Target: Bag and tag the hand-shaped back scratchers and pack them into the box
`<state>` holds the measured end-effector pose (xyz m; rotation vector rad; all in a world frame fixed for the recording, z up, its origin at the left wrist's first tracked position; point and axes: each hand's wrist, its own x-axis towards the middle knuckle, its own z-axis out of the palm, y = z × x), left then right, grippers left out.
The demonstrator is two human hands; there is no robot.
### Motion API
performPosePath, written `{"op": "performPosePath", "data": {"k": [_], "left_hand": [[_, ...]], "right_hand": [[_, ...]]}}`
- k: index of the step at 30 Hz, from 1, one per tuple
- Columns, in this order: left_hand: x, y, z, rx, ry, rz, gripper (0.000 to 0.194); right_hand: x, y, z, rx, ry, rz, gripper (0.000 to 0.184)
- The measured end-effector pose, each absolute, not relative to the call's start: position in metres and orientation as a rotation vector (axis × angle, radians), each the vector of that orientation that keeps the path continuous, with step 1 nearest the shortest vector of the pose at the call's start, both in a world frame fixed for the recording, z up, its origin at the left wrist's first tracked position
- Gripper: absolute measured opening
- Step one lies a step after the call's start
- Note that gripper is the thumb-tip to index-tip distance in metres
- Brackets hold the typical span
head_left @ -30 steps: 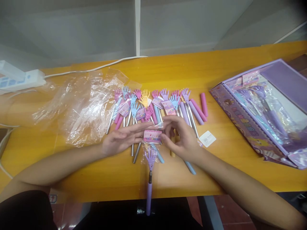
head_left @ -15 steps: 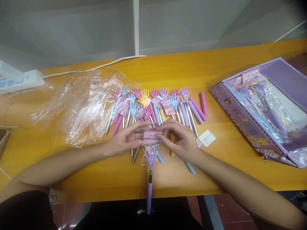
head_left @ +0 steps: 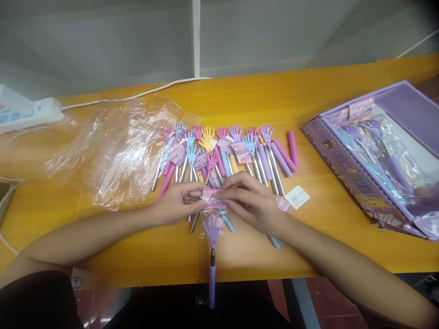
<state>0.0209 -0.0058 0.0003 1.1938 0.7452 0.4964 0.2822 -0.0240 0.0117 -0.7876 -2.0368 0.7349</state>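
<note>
A purple back scratcher (head_left: 212, 269) in a clear bag hangs below my hands, its hand-shaped head up and its handle past the table's front edge. A pink printed header card (head_left: 211, 199) tops the bag. My left hand (head_left: 180, 199) pinches the card's left side between thumb and fingers. From the right, my right hand (head_left: 249, 201) lays its extended fingers on the card; its thumb is mostly hidden. Just beyond, several loose back scratchers (head_left: 207, 139) in pink, blue, yellow and purple lie in a row, some with tags.
Clear plastic bags (head_left: 126, 155) are heaped at the left. A purple display box (head_left: 356, 169) holding bagged back scratchers stands at the right. A white label (head_left: 297, 197) lies near my right wrist. A power strip (head_left: 30, 114) with a cable sits at the back left.
My right hand's fingers have moved from pinching the card's right edge to stretching across its front. The bagged back scratcher has shifted slightly left. My left hand keeps hold of the card.
</note>
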Motion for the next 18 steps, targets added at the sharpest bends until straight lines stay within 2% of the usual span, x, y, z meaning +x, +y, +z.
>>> {"op": "performPosePath", "data": {"k": [18], "left_hand": [[0.0216, -0.0065, 0.0052, 1.149, 0.727, 0.534, 0.033]], "right_hand": [[0.2859, -0.0219, 0.0170, -0.728, -2.121, 0.711, 0.031]]}}
